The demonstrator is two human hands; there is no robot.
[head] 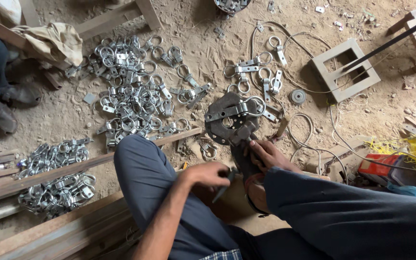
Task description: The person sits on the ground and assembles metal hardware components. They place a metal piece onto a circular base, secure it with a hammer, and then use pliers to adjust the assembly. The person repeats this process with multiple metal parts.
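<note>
Steel, dark and rusted, makes up the round perforated jig plate [227, 123] that is set on the sandy floor [63, 113] just ahead of the knees, near the middle of the ground in view. Across its top a grey metal strap with a ring at one end [239, 108] is laid. The left hand [208, 174] is clenched round a slim dark tool [223, 188], probably a punch or chisel, though its tip is hidden. The right hand [266, 155] is pressed on the plate's lower stem, fingers curled against it. The plate is judged heavy and stiff, best gripped by that stem; the strap is light, hard and slippery, and best pinched at its flat end. One plate and one tool are counted. Three heaps of like ring straps [131, 94] lie toward the floor's left edge, too many to number, with about eight loose ones beyond the plate.
</note>
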